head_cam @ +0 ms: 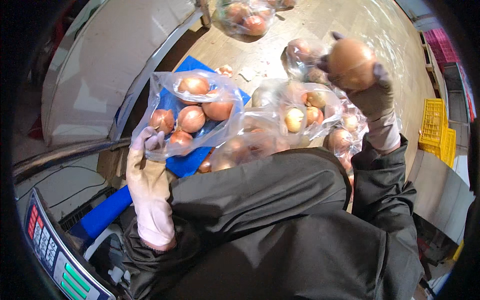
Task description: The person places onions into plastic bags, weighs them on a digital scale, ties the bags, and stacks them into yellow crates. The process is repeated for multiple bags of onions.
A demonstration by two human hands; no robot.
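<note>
With a light glove on, my left hand (150,180) pinches the near edge of an open clear plastic bag (232,129). Several brown onions (191,119) lie loose in that bag, which rests on a blue board (183,165). My gloved right hand (369,101) grips one large onion (352,63), raised above the other bags at the right. Just right of the open bag, more clear bags of onions (314,115) crowd together, one with its mouth open. My knee hides part of the nearest bags.
A digital scale display (56,247) with a keypad is at the lower left. Another bag of onions (255,24) sits farther back on the wood-patterned surface (330,18). Yellow crates (433,127) and a pink crate (440,45) stand at the right. A metal bar (75,157) runs along the left.
</note>
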